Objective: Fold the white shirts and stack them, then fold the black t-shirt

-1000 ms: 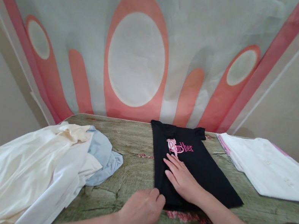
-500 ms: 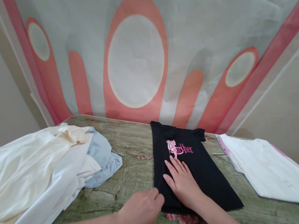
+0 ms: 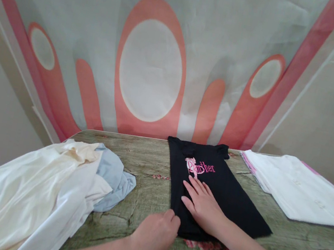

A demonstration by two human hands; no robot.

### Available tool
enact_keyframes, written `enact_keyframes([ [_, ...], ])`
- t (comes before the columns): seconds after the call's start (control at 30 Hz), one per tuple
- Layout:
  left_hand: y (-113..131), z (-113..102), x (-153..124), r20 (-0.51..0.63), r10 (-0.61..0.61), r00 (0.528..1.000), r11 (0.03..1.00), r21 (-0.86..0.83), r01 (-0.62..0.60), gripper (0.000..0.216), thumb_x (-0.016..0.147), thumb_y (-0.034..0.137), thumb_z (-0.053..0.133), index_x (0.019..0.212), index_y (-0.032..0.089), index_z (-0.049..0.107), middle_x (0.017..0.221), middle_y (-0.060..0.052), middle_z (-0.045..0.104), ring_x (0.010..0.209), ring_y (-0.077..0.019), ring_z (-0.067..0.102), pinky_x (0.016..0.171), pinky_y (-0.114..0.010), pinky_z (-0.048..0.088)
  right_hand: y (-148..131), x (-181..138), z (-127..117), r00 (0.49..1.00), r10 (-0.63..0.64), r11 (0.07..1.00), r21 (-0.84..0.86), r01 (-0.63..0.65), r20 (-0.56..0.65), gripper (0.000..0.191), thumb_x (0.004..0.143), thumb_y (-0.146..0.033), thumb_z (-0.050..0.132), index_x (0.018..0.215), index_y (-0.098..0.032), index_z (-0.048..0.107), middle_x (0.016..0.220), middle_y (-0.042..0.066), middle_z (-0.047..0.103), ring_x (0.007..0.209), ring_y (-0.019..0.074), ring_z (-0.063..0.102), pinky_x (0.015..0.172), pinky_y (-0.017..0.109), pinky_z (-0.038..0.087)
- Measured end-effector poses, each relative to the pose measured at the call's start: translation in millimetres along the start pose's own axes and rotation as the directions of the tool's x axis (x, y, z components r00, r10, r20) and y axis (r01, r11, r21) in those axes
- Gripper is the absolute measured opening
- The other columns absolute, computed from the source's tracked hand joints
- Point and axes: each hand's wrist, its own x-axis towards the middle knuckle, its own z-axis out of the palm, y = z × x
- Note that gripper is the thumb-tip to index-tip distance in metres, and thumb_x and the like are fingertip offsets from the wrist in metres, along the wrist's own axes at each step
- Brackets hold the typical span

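Observation:
A black T-shirt [image 3: 232, 197] with pink lettering lies folded lengthwise on the green marbled table [image 3: 149, 186]. My right hand [image 3: 203, 202] rests flat on the shirt's middle with its fingers stretched out toward the lettering. My left hand [image 3: 155, 239] sits at the shirt's near left corner with its fingers curled at the hem; the fingertips are hidden, so a grip on the cloth cannot be made out.
A loose heap of cream and white garments [image 3: 36, 188] with a pale blue one [image 3: 114, 176] lies at the left. A stack of folded white garments [image 3: 301, 189] lies at the right. A banner with orange ovals [image 3: 150, 70] hangs behind the table.
My left hand has slid slightly left and nearer at the shirt's corner. My right hand has stayed flat on the shirt, almost unmoved.

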Motion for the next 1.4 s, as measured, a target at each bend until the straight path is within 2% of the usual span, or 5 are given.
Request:
enact_keyframes([
  [0.43,-5,-42,-20,0.232,-0.061,0.971,0.998,0.018,0.059,0.017,0.081,0.012,0.047,0.095,0.012,0.057,0.093,-0.011,0.063,0.085,-0.0247,0.062,0.075,-0.035,0.05,-19,-13,-15,0.996,-0.08,0.995,-0.054,0.082,0.035,0.056,0.088,-0.052,0.033,0.134,-0.021,0.04,0.145,0.011,0.028,0.126,0.0307,0.033,0.095,0.046,0.032],
  [0.83,-49,-41,-13,-0.039,-0.047,0.998,0.99,-0.137,0.041,0.011,0.081,0.018,0.051,0.09,0.018,0.056,0.093,-0.005,0.058,0.087,-0.0205,0.057,0.075,-0.029,0.043,2,-3,-18,0.993,-0.116,0.993,-0.007,0.116,-0.026,0.044,0.091,-0.037,0.033,0.128,-0.02,0.046,0.137,0.01,0.041,0.122,0.0251,0.038,0.093,0.041,0.037],
  [1.1,-35,-33,-10,-0.005,0.244,0.97,0.937,-0.256,-0.237,0.035,0.074,0.037,0.067,0.103,0.022,0.054,0.1,-0.004,0.053,0.092,-0.0199,0.053,0.079,-0.027,0.043,12,-1,-5,0.997,-0.082,0.995,-0.049,0.082,0.008,0.053,0.088,-0.046,0.035,0.135,-0.021,0.038,0.142,0.009,0.035,0.129,0.027,0.028,0.1,0.045,0.029],
  [1.27,-27,-37,-13,0.014,0.376,0.927,0.884,-0.303,-0.354,0.033,0.08,0.041,0.059,0.107,0.022,0.054,0.098,-0.004,0.055,0.09,-0.0177,0.055,0.078,-0.025,0.044,11,-2,-7,0.996,-0.083,0.996,-0.037,0.084,0.015,0.051,0.089,-0.043,0.034,0.135,-0.02,0.038,0.142,0.009,0.034,0.13,0.0255,0.028,0.102,0.044,0.029],
  [1.4,-28,-26,-4,-0.153,0.183,0.971,0.951,-0.222,-0.214,0.029,0.089,0.029,0.044,0.116,0.02,0.049,0.118,-0.008,0.051,0.11,-0.0193,0.048,0.095,-0.03,0.036,6,-1,-10,0.988,-0.152,0.988,0.003,0.152,-0.021,0.047,0.091,-0.035,0.032,0.136,-0.022,0.036,0.145,0.006,0.03,0.132,0.0221,0.025,0.104,0.043,0.027],
])
